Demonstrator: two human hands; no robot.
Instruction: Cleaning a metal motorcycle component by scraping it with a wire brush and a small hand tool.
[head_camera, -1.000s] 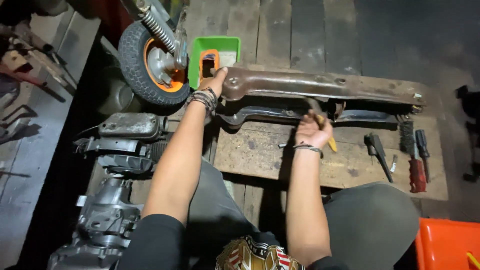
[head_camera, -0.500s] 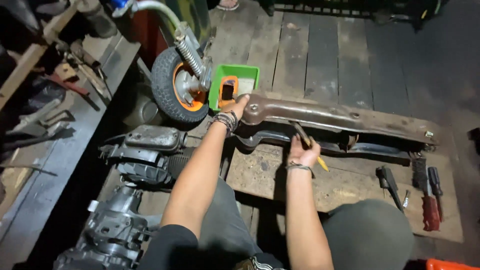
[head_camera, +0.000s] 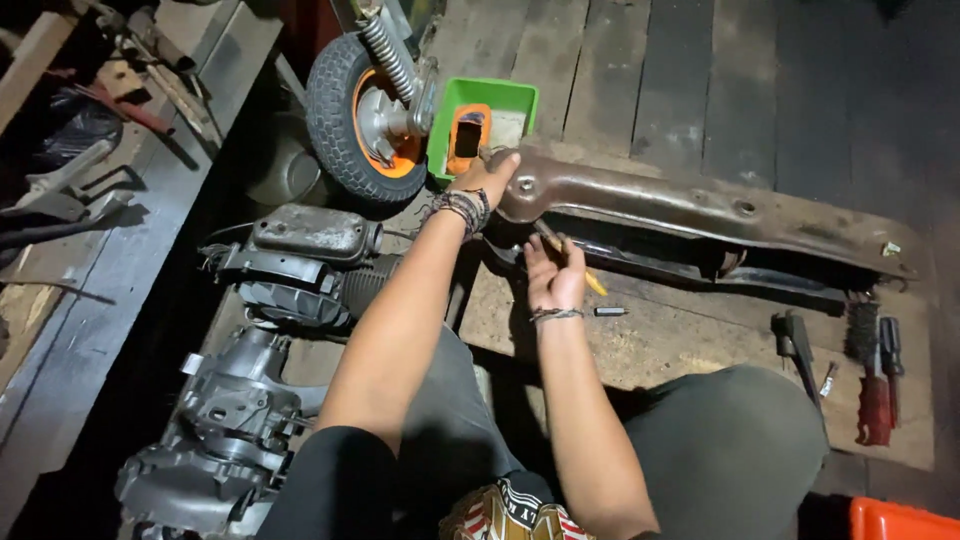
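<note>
Rusty metal frame bar lies across the wooden board, left end beside the green tray and small wheel; looks heavy, stiff, rough with rust, best gripped at an end. Left hand is closed over its left end near a bolt hole. Right hand, fingers loosely curled, holds a yellow-handled tool just under the bar.

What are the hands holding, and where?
The left hand grips the rusty metal bar at its left end. The right hand holds a yellow-handled tool by its middle.
</note>
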